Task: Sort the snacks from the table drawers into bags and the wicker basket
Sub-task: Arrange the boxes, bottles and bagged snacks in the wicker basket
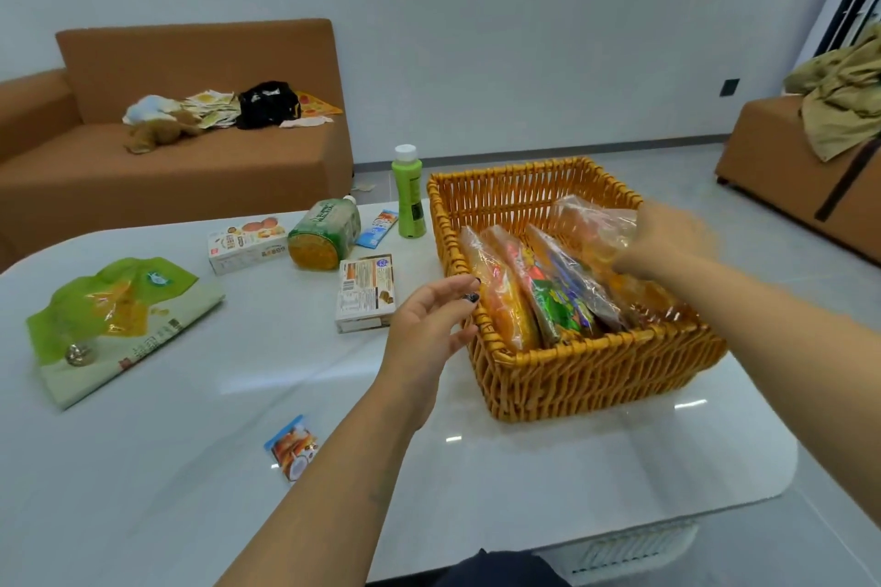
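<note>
An orange wicker basket (586, 377) stands on the white table (190, 443) at the right. Several clear-wrapped snack packets (538, 296) lean upright inside it. My right hand (667, 238), blurred by motion, is over the basket and grips a clear plastic snack packet (596, 219) at its far right. My left hand (434, 324) hovers beside the basket's left rim with relaxed fingers and holds nothing. A green bag (114, 315) lies on the table at the left.
Loose on the table are two snack boxes (364, 293) (243, 243), a lying green jar (324, 229), an upright green bottle (408, 191), a blue packet (379, 226) and a small packet (291, 446). Brown sofas stand at the far left and right.
</note>
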